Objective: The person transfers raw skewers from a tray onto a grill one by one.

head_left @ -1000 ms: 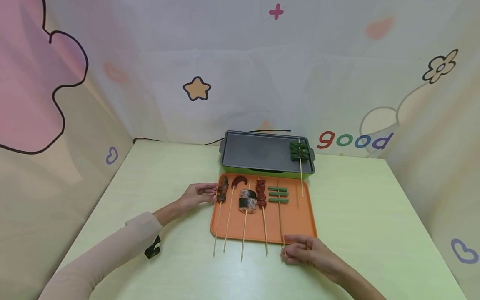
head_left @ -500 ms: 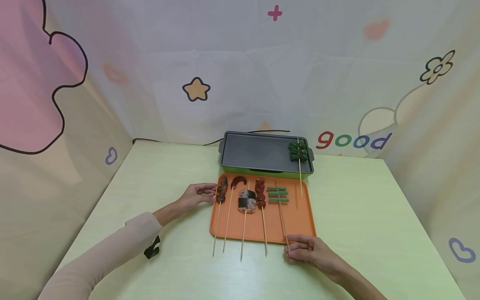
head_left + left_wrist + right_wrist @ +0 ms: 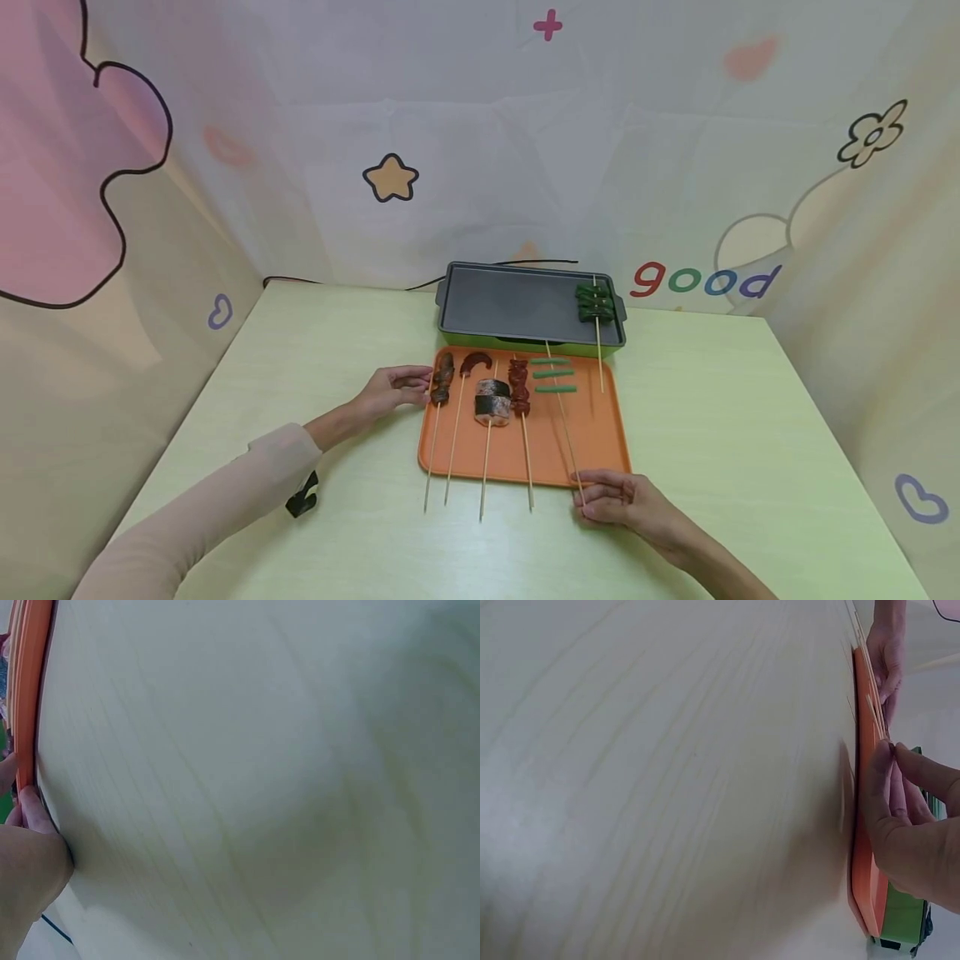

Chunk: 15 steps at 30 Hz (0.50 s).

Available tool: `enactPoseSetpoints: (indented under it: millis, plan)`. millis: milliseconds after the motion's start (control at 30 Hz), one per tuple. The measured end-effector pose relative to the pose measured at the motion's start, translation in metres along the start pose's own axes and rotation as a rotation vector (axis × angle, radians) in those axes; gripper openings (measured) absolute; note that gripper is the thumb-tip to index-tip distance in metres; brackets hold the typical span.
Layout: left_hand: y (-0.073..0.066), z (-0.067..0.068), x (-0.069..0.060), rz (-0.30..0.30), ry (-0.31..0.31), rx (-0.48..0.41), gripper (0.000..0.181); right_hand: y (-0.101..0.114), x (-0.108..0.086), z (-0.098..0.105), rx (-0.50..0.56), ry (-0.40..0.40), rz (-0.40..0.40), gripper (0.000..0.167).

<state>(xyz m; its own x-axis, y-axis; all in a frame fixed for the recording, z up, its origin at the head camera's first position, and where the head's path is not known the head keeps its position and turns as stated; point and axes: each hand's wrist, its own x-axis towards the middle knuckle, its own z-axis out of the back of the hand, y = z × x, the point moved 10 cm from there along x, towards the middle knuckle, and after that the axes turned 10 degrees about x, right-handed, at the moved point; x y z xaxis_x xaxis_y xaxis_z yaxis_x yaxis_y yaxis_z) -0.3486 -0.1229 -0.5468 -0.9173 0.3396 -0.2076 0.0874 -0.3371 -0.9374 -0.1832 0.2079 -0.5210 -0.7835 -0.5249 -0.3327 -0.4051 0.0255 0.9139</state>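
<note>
Cartoon-printed cloth backdrop, creased, stood behind a pale wood-grain table. On the left, the left hand, under a beige sleeve, hadn't moved since a second earlier: it gripped the left rim of the orange tray, fingers either side of the edge. Smooth, shallow tray, rounded corners, rim raised. Next along, same spots as before: lumpy brown skewer, glossy curled red skewer, chunky black-and-white skewer, wrinkled dark-red skewer, all on thin wooden sticks overhanging the near edge. Behind them, gray flat-topped grill with green sides. Then the bean skewer, the one that changed: its far tip now overlapped the grill's front, its near end had shifted right, green pieces sat higher. Further right, leafy green skewer lay on the grill, unmoved, stick jutting over the tray. The right hand pinched the bean skewer's near end, thumb and fingers together; beans lay beyond the hand, to its left, above the tray.
</note>
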Motion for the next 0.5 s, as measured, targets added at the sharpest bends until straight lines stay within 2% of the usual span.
enactPoseSetpoints:
  millis: [300,500]
  plan:
    - [0.0,0.0,0.0,-0.006,0.003,0.003,0.056,0.016,0.006,-0.006,-0.097,0.001,0.067,0.063]
    - [0.001,0.0,0.0,0.005,0.003,-0.006,0.055,0.029,0.014,-0.009,-0.107,-0.028,0.089,0.063]
